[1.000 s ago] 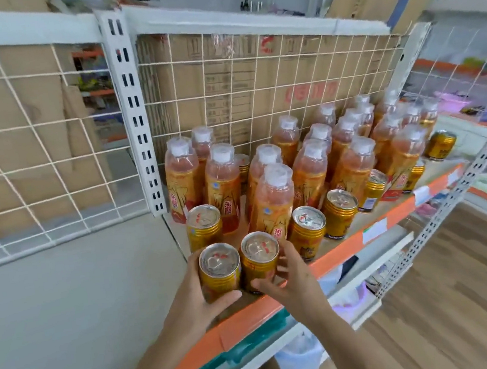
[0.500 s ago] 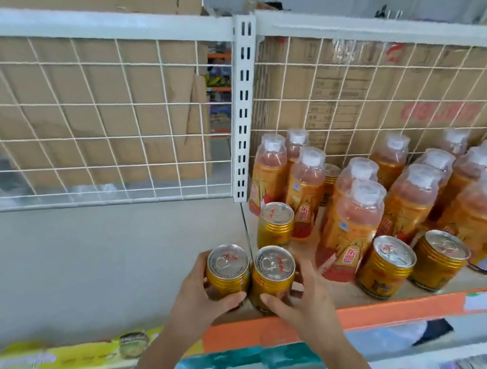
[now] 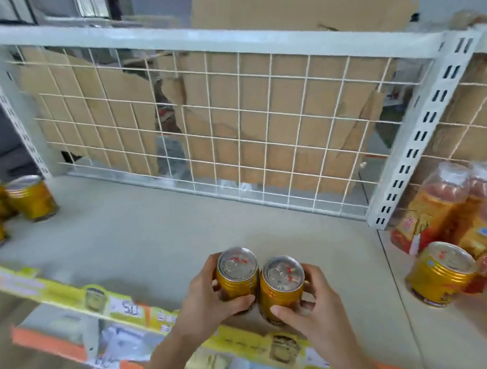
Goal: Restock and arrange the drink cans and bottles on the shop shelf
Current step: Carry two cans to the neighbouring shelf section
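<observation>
Two gold drink cans with silver tops sit side by side just above the front edge of the grey shelf [image 3: 150,235]. My left hand [image 3: 208,305] grips the left can [image 3: 237,274]. My right hand [image 3: 309,308] grips the right can [image 3: 283,286]. The two cans touch each other. Three more gold cans [image 3: 30,198] stand at the shelf's far left. On the right, another gold can [image 3: 440,273] stands in front of orange drink bottles [image 3: 435,206].
A white wire grid [image 3: 229,130] backs the shelf, with brown cardboard behind it. A slotted white upright [image 3: 425,128] divides this bay from the right one. Yellow and orange price strips [image 3: 128,308] line the front edge. Wooden floor shows at lower left.
Both hands have carried the two cans leftward, out of the bay with the bottles and into the bare left bay. The view has swung left with them.
</observation>
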Action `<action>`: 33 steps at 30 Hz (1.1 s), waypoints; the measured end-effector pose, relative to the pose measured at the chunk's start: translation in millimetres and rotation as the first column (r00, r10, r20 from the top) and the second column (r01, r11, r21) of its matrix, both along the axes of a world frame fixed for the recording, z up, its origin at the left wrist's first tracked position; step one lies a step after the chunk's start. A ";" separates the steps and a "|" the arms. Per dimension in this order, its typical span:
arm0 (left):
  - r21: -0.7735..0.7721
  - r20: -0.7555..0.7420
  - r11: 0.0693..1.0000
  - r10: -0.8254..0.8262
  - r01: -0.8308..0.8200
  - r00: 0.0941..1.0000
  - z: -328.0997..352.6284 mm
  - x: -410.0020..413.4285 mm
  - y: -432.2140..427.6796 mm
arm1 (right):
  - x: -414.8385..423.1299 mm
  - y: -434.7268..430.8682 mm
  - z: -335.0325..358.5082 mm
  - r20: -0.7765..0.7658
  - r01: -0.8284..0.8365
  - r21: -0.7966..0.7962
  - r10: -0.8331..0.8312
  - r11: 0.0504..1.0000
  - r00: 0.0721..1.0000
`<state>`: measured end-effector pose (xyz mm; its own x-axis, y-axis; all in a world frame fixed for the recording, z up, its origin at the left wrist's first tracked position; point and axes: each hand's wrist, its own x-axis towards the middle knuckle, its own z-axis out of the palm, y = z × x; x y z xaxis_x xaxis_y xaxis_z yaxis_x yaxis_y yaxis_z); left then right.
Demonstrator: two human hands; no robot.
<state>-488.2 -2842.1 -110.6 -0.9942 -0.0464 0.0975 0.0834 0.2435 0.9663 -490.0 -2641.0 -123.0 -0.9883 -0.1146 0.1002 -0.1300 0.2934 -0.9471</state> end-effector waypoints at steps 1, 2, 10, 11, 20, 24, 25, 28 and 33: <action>-0.008 0.002 1.000 0.017 -0.017 1.000 1.1 -2.4 -18.1 | -5.0 -18.1 0.5 -0.001 -0.011 -0.010 0.011 1.000 1.000; -0.010 0.005 0.999 0.031 -0.031 0.999 1.6 -5.6 -37.0 | -10.2 -37.0 0.9 0.001 -0.022 -0.019 0.022 1.000 1.000; -0.101 -0.008 0.987 0.128 -0.128 0.992 2.6 -30.9 -189.0 | -54.0 -190.3 2.4 0.028 -0.125 -0.036 0.126 0.992 0.992; -0.114 -0.023 0.984 0.137 -0.138 0.990 3.0 -33.7 -204.9 | -59.8 -207.5 2.7 0.031 -0.135 -0.033 0.136 0.990 0.990; -0.372 -0.208 0.883 0.221 -0.286 0.953 3.8 -39.9 -311.6 | -115.7 -325.7 3.7 0.019 -0.288 0.028 0.288 0.957 0.958; -0.512 -0.328 0.779 0.213 -0.362 0.921 6.9 -35.8 -345.0 | -137.0 -366.1 3.4 0.015 -0.367 0.078 0.367 0.927 0.930; -0.532 -0.355 0.755 0.213 -0.384 0.910 5.1 -34.3 -352.8 | -141.2 -376.2 3.3 0.016 -0.384 0.086 0.384 0.919 0.923; -0.573 -0.404 0.673 0.265 -0.468 0.876 0.9 -28.5 -372.1 | -148.4 -406.3 4.4 0.018 -0.440 0.094 0.440 0.893 0.898; -0.673 -0.486 0.473 0.297 -0.569 0.822 4.1 -20.9 -386.2 | -154.3 -443.5 8.5 0.053 -0.511 0.077 0.508 0.856 0.860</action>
